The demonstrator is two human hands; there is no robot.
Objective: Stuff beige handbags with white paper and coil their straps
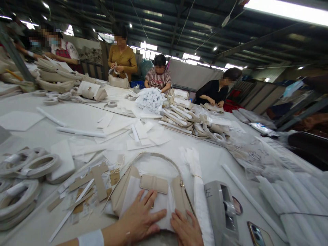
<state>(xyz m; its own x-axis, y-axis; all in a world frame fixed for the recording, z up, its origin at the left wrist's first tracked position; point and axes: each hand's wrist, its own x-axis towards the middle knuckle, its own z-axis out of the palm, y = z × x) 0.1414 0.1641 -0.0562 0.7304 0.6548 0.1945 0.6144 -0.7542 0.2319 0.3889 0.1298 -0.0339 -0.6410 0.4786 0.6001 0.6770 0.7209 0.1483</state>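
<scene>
A beige handbag [156, 184] lies flat on the white table in front of me, its curved handle [159, 156] arching away from me. White paper [164, 205] covers the bag's front under its small flap. My left hand [139, 217] lies flat on that paper with fingers spread, and a white band shows at its wrist. My right hand [186, 229] presses flat on the paper's near right corner beside it. Neither hand grips anything.
Coiled beige straps [28, 167] are piled at my left, and cardboard strips [94, 181] lie beside the bag. Rolled white paper tubes [294, 194], a grey tape dispenser [221, 208] and a phone [258, 234] sit at right. Several people work across the table among bags.
</scene>
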